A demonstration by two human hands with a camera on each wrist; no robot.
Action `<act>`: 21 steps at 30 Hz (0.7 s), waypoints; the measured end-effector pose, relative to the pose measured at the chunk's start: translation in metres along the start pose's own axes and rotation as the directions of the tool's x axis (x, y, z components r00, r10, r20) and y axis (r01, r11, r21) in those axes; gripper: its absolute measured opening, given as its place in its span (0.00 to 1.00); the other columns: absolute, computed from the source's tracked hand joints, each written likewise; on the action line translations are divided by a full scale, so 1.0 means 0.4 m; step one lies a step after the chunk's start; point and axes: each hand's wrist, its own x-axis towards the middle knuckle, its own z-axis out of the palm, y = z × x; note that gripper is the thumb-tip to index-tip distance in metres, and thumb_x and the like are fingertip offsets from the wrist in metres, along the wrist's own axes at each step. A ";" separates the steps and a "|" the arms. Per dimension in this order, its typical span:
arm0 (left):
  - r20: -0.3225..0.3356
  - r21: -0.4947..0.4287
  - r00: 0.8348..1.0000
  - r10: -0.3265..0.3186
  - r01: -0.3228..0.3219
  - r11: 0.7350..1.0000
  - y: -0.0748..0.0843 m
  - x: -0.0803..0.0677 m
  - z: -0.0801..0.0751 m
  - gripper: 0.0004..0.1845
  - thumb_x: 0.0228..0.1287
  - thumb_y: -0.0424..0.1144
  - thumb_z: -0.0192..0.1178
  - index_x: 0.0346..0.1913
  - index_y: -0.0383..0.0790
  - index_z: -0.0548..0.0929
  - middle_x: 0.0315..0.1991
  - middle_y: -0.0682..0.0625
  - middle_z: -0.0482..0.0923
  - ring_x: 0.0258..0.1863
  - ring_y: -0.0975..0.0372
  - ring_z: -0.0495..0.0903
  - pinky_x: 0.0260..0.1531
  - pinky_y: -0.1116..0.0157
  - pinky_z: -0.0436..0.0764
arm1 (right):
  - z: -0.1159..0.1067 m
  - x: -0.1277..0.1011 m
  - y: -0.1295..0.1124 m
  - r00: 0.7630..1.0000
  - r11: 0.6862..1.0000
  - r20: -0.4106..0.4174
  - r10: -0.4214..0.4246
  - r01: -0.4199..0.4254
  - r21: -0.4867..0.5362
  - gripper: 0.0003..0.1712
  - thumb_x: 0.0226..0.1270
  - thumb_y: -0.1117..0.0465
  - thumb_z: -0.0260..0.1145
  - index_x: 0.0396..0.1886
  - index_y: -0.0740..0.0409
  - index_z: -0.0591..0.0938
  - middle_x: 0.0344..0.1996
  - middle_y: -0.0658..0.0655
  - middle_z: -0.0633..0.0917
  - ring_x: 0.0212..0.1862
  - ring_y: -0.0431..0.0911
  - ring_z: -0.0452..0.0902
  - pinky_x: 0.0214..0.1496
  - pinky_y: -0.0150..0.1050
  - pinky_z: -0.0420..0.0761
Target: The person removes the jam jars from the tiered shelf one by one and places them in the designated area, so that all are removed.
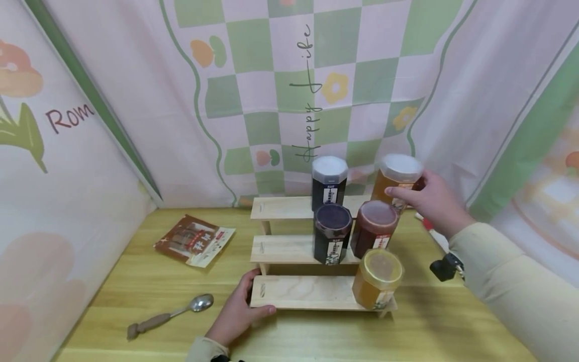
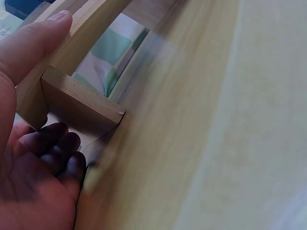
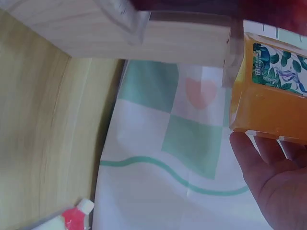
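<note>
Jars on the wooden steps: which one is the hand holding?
The amber jar with the white lid on the top step; the right hand grips it.

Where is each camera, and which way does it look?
Head: up high, looking down at the wooden rack, jars, both hands.
Left wrist: beside the left hand, looking along the rack's bottom corner.
Right wrist: under the right hand, looking up at the orange jar.
All three show the rack.
</note>
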 end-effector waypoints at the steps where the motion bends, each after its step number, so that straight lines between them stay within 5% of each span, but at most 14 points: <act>1: 0.001 0.001 1.000 0.000 0.000 1.000 0.000 0.000 0.000 0.55 0.47 0.47 0.80 0.76 0.43 0.60 0.68 0.37 0.70 0.64 0.45 0.73 0.66 0.40 0.67 | -0.003 -0.002 0.004 1.000 1.000 -0.006 -0.002 0.002 0.007 0.42 0.66 0.43 0.70 0.69 0.63 0.66 0.59 0.64 0.77 0.49 0.43 0.76 0.42 0.32 0.81; 11: 0.014 -0.018 1.000 -0.006 0.006 1.000 -0.003 0.003 -0.001 0.55 0.47 0.48 0.80 0.76 0.42 0.59 0.68 0.37 0.70 0.64 0.45 0.73 0.66 0.41 0.67 | -0.029 -0.021 0.037 0.997 1.000 -0.065 -0.028 0.029 0.010 0.40 0.66 0.45 0.71 0.68 0.62 0.68 0.53 0.61 0.79 0.42 0.38 0.78 0.37 0.33 0.83; 21: 0.012 0.000 1.000 -0.014 0.014 1.000 -0.009 0.005 0.001 0.56 0.45 0.51 0.80 0.76 0.42 0.59 0.68 0.37 0.70 0.64 0.44 0.72 0.66 0.40 0.66 | -0.060 -0.034 0.071 0.999 0.998 -0.048 0.027 -0.029 -0.048 0.46 0.64 0.40 0.70 0.72 0.61 0.65 0.61 0.64 0.76 0.47 0.38 0.75 0.42 0.28 0.80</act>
